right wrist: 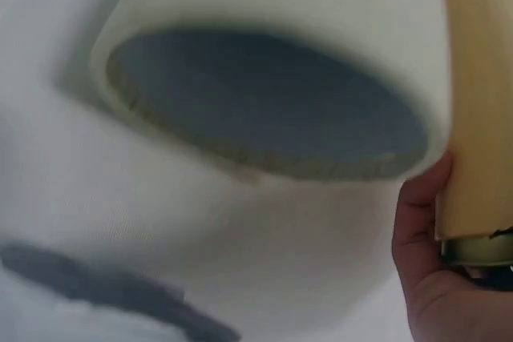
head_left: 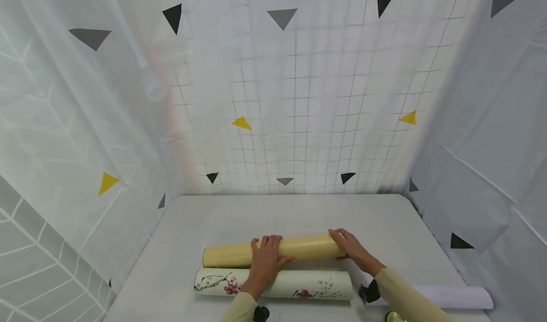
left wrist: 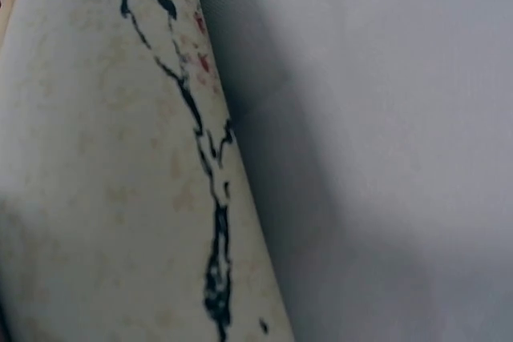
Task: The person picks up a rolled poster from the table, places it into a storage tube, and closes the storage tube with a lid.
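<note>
A pale yellow cylindrical tube (head_left: 303, 249) lies crosswise on the table, its right end a little farther back than its left. My left hand (head_left: 266, 258) grips it left of the middle, fingers over the far side and thumb along the near side. My right hand (head_left: 350, 248) holds its right end, where a gold metal rim (right wrist: 481, 250) shows in the right wrist view. Just in front lies a white tube (head_left: 314, 284) painted with plum blossom branches, passing under my left wrist. Its hollow open end (right wrist: 272, 102) faces the right wrist camera.
At the right, partly behind my right forearm, lies a plain white roll (head_left: 457, 297). A round gold-coloured thing (head_left: 394, 317) shows at the bottom edge. The white table (head_left: 282, 213) is enclosed by pale sheets (head_left: 325, 99) with coloured triangles at the back and sides.
</note>
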`<action>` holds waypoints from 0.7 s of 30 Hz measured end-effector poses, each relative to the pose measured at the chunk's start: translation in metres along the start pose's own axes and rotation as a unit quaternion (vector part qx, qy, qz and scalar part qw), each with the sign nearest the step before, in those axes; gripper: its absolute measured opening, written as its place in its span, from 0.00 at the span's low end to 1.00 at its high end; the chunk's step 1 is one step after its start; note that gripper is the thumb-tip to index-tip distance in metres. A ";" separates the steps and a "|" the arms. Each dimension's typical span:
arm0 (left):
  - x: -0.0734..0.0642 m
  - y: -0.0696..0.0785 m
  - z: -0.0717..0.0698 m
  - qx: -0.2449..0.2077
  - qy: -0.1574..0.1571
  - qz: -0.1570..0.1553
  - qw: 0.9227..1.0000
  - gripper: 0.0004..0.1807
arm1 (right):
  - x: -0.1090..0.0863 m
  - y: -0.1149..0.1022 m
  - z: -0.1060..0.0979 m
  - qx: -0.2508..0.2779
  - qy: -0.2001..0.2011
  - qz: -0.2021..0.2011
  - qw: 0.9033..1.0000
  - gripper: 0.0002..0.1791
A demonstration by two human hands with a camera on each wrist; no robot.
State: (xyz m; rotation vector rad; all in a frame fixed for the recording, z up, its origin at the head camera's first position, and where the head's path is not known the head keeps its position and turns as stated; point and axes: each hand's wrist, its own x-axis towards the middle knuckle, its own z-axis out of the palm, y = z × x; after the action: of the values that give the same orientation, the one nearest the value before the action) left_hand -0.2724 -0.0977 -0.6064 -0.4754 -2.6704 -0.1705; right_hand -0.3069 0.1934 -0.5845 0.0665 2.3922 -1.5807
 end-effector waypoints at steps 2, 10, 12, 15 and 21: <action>0.000 0.000 0.000 0.002 0.002 0.001 1.000 0.39 | 0.000 0.000 0.000 0.019 -0.010 0.001 1.000 0.36; 0.000 -0.002 0.003 0.015 0.011 0.004 1.000 0.39 | -0.001 -0.007 0.003 0.051 -0.019 0.021 0.998 0.35; 0.000 -0.003 0.004 0.022 0.013 0.004 1.000 0.39 | 0.000 -0.009 0.004 0.055 -0.019 0.024 0.998 0.34; 0.001 -0.003 0.004 0.024 0.007 0.002 1.000 0.39 | 0.000 -0.010 0.004 0.056 -0.018 0.025 0.998 0.33; 0.001 -0.001 0.004 0.018 -0.010 -0.005 1.000 0.40 | 0.000 -0.007 0.006 0.065 -0.018 0.028 0.997 0.30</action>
State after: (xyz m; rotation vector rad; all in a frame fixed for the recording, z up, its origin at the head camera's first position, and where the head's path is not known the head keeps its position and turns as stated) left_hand -0.2750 -0.0976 -0.6099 -0.4556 -2.6907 -0.1210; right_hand -0.3076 0.1850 -0.5802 0.1272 2.2384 -1.6944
